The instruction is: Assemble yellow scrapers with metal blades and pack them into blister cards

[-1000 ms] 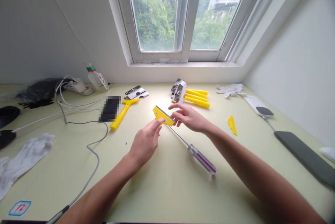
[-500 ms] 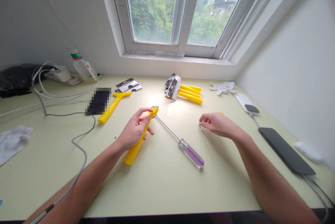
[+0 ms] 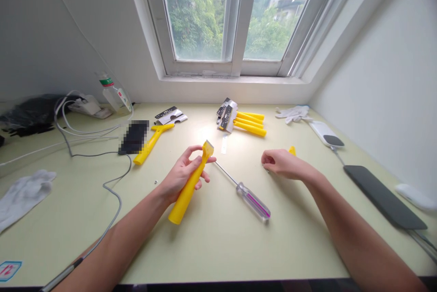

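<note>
My left hand (image 3: pixel 186 170) is closed round a yellow scraper (image 3: pixel 187 195), whose head with a small metal blade tilts up and away from me. Just right of those fingers starts the shaft of a screwdriver (image 3: pixel 253 202) with a clear and purple handle, lying on the table; whether the fingers touch its tip I cannot tell. My right hand (image 3: pixel 282 163) rests on the table to the right, fingertips pinched together beside tiny metal parts (image 3: pixel 268 171). What the pinch holds, if anything, is hidden. A yellow piece (image 3: pixel 292 150) shows partly behind this hand.
Another yellow scraper (image 3: pixel 153 144) lies left beside a blurred dark object (image 3: pixel 134 137). Packaged scrapers (image 3: pixel 249 124) and a thin pale strip (image 3: pixel 224 144) lie ahead. A small metal part (image 3: pixel 156 181), cables (image 3: pixel 118 192), gloves (image 3: pixel 293 113) and a black power bank-like slab (image 3: pixel 384 196) surround the workspace.
The scraper in my left hand has turned so more of its head's face shows. My right hand stays low on the table, fingers curled slightly further in. The whole view has shifted slightly.
</note>
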A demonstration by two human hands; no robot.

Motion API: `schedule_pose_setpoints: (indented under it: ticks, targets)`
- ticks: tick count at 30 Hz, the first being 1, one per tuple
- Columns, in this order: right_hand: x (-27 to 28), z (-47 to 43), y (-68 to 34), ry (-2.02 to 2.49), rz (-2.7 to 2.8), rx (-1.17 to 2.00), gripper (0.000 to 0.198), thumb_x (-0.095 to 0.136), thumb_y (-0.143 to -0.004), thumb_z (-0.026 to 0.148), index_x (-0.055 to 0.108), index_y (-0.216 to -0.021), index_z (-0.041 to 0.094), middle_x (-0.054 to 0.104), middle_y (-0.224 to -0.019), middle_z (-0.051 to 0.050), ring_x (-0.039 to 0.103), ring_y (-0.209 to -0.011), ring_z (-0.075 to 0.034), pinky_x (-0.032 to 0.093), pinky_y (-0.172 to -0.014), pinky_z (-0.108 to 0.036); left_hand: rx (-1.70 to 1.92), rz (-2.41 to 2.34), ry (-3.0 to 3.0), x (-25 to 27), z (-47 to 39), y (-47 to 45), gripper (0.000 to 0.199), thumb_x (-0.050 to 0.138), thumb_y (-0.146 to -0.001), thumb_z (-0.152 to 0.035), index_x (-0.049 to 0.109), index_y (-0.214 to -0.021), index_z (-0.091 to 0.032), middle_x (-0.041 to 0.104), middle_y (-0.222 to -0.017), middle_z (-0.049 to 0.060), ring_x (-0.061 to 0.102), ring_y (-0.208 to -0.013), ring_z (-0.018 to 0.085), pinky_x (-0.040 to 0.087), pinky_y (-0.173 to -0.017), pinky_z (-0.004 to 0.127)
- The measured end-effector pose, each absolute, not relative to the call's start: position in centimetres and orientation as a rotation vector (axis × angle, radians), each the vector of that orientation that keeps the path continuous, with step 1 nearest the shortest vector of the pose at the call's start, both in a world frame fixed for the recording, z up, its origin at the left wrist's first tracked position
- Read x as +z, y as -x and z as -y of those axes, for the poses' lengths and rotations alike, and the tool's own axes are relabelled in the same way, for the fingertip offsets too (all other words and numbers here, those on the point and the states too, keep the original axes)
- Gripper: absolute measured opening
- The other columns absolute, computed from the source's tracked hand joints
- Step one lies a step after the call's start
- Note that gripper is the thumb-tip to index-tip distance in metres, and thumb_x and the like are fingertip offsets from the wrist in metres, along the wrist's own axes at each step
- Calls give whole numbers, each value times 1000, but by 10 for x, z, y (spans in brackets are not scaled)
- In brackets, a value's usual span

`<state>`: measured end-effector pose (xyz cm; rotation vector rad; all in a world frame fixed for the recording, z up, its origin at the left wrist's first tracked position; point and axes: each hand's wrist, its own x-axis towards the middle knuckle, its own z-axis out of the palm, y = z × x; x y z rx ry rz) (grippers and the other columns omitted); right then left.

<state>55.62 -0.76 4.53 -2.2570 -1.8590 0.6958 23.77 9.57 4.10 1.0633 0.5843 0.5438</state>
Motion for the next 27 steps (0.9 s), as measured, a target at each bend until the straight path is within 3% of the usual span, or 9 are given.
schedule_pose_setpoints:
  ticks: [7,12,21,27]
  targets:
    - [53,6,-551,2015,1823,628,16,54,-85,33,63,-84,19,68,-88,-5,62,-79,-17,48,-71,-29,480,-470,-914,35,-94,-238,33,58,-92,-39,41,-119,-30,64,-123,14,66,-62,11,42,-42,13]
    - [76,-7,-511,1548,1887,637,25,55,-90,35,69,-105,20,71,-90,-6,64,-79,-16,51,-72,-29,448,-400,-883,31,-91,-239,38,58,-92,-40,38,-124,-33,64,-123,14,67,-62,11,43,-41,13]
    - [82,-46,-453,1223,2047,369,8,65,-88,24,71,-87,19,69,-77,-1,60,-67,-10,46,-64,-22,469,-369,-873,27,-90,-240,36,57,-93,-42,37,-121,-31,65,-120,13,66,-60,11,42,-40,13]
    - [65,-48,-443,1220,1941,425,5,66,-87,22,71,-84,20,69,-73,1,58,-63,-9,44,-61,-21,503,-375,-877,22,-91,-244,36,59,-92,-40,38,-120,-30,69,-94,5,65,-55,11,39,-37,12]
